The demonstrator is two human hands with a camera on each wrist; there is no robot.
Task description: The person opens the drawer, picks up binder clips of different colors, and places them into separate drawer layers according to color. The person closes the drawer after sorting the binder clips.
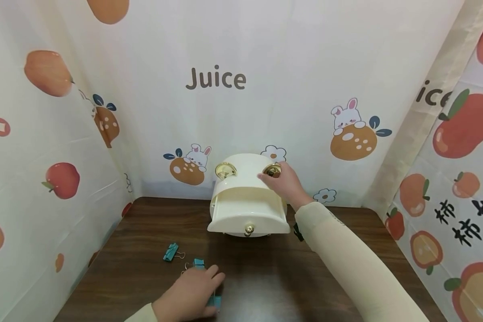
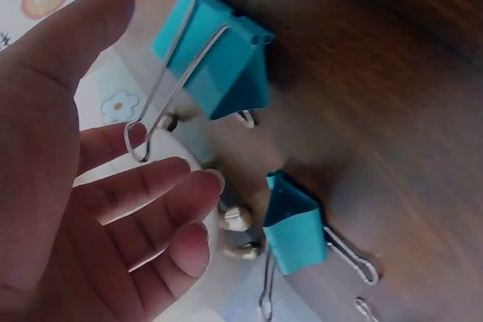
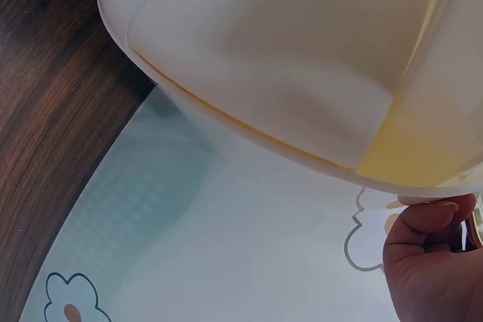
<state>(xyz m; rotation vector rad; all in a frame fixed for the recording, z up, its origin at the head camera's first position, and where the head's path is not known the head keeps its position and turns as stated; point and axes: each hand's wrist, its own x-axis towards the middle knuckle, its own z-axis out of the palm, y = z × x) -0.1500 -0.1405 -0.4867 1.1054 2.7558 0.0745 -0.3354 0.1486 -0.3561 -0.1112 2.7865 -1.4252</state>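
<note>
A cream drawer box [image 1: 245, 174] stands at the back of the table, its drawer [image 1: 247, 219] pulled out, with a gold knob on the front. My right hand [image 1: 283, 181] holds the gold round ornament [image 1: 272, 170] on the box's upper right; in the right wrist view, curled fingers [image 3: 430, 220] show below the box's edge. My left hand [image 1: 193, 290] is over teal binder clips at the front, fingers loosely spread. In the left wrist view a binder clip [image 2: 215, 54] lies by the thumb and fingers, its wire handle overlapping them. Another binder clip [image 2: 294, 231] is farther off.
A binder clip [image 1: 171, 252] lies on the dark wood table [image 1: 145, 223], left of the box. Another gold ornament [image 1: 226, 170] sits on the box's upper left. A small black object [image 1: 298, 232] is partly behind the right sleeve. Fruit-printed curtains [image 1: 290, 53] enclose the table.
</note>
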